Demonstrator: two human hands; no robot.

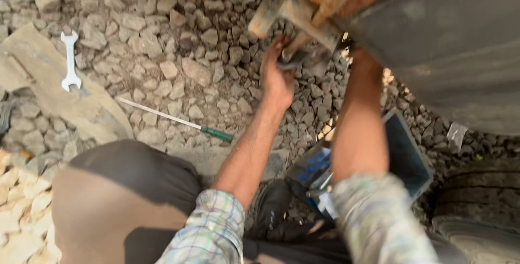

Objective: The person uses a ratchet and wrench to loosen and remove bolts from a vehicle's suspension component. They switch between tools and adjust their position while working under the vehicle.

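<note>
Open gravel [179,42] left of the rusty metal bracket [303,9]; only a spanner [70,60] and a screwdriver [173,118] lying there; right of the bracket, blocked by a large dark tyre [455,42]; below it, crowded by a blue toolbox [403,158].

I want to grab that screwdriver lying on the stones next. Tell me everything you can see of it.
The screwdriver has a long, thin, pale metal shaft and a short dark green handle. It lies flat on the grey gravel, slanting with the tip up-left beside a flat stone slab and the handle down-right, close to the left forearm. Nothing holds it; both hands are away from it, up at the rusty metal part.
</note>
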